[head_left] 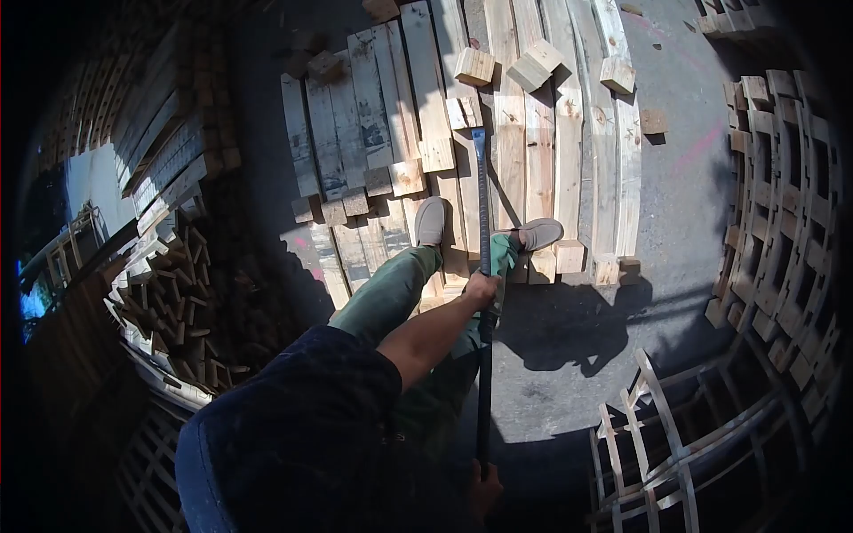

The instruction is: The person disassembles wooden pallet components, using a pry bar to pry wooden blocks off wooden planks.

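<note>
My left hand (482, 290) is wrapped round the middle of a long dark pry bar (485, 213) with a flat blue tip. Lower down, in shadow, my right hand (485, 490) grips the bar's near end. The blue tip touches or lies right beside a small wooden block (464, 113) on the pallet boards (511, 160). Both my feet stand on these boards, on either side of the bar. More wooden blocks, such as one block (474, 67) and another pair (535, 66), lie on the boards farther off.
Stacked pallets (786, 204) stand to the right, and a slatted frame (649, 444) lies at lower right. On the left is a bin (178, 391) full of wood pieces (178, 302), with stacked timber (164, 133) behind. One loose block (653, 122) sits on the concrete.
</note>
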### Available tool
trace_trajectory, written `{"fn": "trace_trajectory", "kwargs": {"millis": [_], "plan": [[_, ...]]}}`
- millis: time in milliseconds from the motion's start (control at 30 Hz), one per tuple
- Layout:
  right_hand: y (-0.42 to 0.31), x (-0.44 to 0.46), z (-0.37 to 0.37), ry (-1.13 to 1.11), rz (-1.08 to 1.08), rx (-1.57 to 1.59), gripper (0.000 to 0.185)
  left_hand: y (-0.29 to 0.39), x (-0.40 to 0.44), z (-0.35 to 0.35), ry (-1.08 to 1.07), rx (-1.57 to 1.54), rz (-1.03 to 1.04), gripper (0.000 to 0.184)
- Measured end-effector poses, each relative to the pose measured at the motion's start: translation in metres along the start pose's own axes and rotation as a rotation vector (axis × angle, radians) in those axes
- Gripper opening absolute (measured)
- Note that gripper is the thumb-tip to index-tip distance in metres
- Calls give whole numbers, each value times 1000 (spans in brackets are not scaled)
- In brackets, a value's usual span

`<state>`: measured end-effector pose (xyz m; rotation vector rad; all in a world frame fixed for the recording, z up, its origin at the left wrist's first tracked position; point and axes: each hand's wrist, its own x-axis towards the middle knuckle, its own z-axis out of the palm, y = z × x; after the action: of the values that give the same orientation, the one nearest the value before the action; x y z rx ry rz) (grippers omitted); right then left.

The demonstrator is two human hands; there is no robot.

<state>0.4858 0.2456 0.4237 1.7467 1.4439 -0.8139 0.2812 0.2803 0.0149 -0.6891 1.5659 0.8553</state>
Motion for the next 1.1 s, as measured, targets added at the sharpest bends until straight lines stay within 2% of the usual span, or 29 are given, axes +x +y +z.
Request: {"fn": "trace_trajectory", "kwargs": {"millis": [33, 67, 100, 167, 233, 300, 367, 433, 467, 500, 533, 567, 633, 667, 700, 767, 800, 867, 900, 933, 967, 1000, 1100], "plan": [[-10, -16, -7, -15, 35, 10, 37, 16, -13, -6, -81, -48, -51, 26], [-23, -27, -13, 2, 41, 34, 37, 30, -20, -7, -42, -65, -144, 24], [-36, -35, -20, 58, -14, 15, 37, 31, -15, -9, -79, -135, -156, 25], [-41, -51, -30, 124, -69, 3, 38, 35, -9, -7, -24, -106, -192, 24], [-44, -55, -34, 197, -184, -45, 34, 36, -6, -10, -49, -119, -142, 23], [-46, -63, -38, 180, -223, 9, 34, 41, -13, -17, -69, -130, -109, 23], [-52, -71, -47, 156, -250, 44, 34, 37, -22, -20, -154, 87, 11, 18], [-61, -82, -60, 140, -227, 102, 26, 12, -33, -19, -146, 202, 83, 17], [-54, -84, -65, 127, -222, 92, 26, 21, -63, -13, -47, 135, -33, 18], [-39, -83, -69, 144, -359, -73, 25, 28, -78, -8, 55, 68, -138, 18], [-19, -90, -75, 150, -485, -242, 25, 8, -76, -1, 59, 3, -197, 21], [12, -97, -71, 135, -475, -242, 25, -13, -74, 5, 61, -57, -251, 24], [68, -100, -56, 144, -306, -214, 31, -30, -80, 11, 38, -123, -276, 25], [48, -104, -73, 177, -406, -379, 31, -31, -83, 11, -24, -145, -296, 25], [54, -105, -73, 175, -400, -388, 31, -32, -86, 14, -86, -170, -318, 24], [68, -100, -58, 336, -639, -432, 30, -2, -88, 8, -65, -143, -339, 22], [36, -97, -66, 321, -637, -431, 30, 16, -85, 0, -39, -101, -379, 23], [-53, -86, -89, 194, -533, -425, 22, 34, -43, -19, -121, -272, -294, 26], [-58, -80, -88, 184, -530, -426, 22, 66, -24, -27, -75, -137, -218, 26], [-65, -62, -78, 166, -305, -361, 29, 77, -21, -23, -61, -151, -255, 24], [-65, -45, -71, 132, -84, -308, 39, 73, -23, -18, -40, -176, -306, 23], [-37, -27, -49, 209, -87, -363, 38, 46, -32, -15, -25, -174, -341, 23], [61, 24, 5, 186, -178, -294, 38, 20, -29, 10, 173, -51, -211, 20]]}}
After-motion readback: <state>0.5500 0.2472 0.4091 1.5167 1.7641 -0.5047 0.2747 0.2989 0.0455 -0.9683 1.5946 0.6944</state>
